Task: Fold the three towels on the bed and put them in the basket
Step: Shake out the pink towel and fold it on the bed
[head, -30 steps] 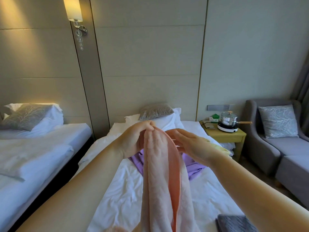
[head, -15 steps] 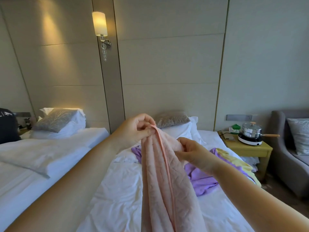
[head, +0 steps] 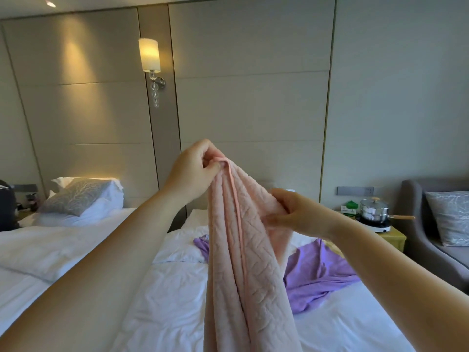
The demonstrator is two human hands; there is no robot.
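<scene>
A pink towel [head: 246, 262] with a quilted pattern hangs in front of me over the bed [head: 165, 301]. My left hand [head: 195, 171] pinches its top corner, raised high. Lower and to the right, my right hand [head: 297, 214] grips the towel's top edge. Behind the pink towel a purple towel [head: 319, 273] lies crumpled on the white sheet, and a sliver of a yellow towel [head: 335, 247] shows beyond it. The basket is out of view.
A second bed [head: 38, 250] with a grey pillow stands to the left. At the right, a yellow bedside table [head: 393, 237] carries a steel pot [head: 374, 212] on a small cooker. A grey armchair [head: 436, 240] with a cushion sits at the far right. A wall lamp [head: 149, 57] glows above.
My left hand has lifted the towel's corner higher. My right hand has closed on the top edge and moved apart from the left. The view has tilted up and left.
</scene>
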